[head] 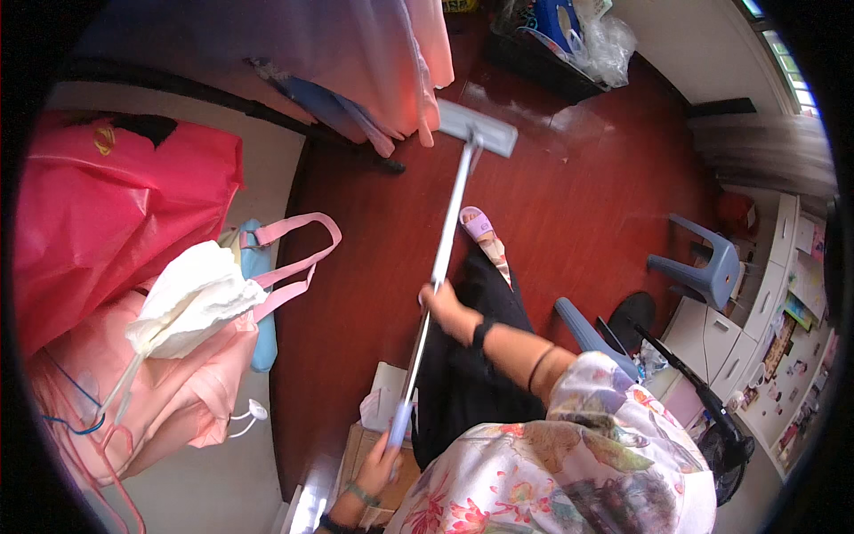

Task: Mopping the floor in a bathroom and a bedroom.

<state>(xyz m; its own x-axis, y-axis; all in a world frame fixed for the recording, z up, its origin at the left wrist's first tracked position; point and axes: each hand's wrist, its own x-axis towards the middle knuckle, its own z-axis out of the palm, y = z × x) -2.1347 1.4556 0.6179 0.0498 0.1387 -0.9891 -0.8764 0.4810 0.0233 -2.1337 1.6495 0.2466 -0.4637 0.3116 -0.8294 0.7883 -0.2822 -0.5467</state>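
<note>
A flat mop with a long metal handle (448,230) slants across the view. Its rectangular grey head (494,136) lies on the reddish-brown floor (567,193), its far end partly hidden by a hanging pink and purple cloth (353,60). Halfway along the pole, my right hand (448,312) is wrapped around it. Lower down, my left hand (377,467) grips the pole's light-coloured end section (400,424). One foot in a lilac slipper (478,223) shows just right of the pole.
Hung bags, one red (133,220) and one pink (207,380), crowd the left. A black crate (544,67) stands at the far end. On the right are a blue-grey plastic stool (710,270), a black fan (724,460) and white drawers (707,327). A cardboard box (363,460) is near my left hand.
</note>
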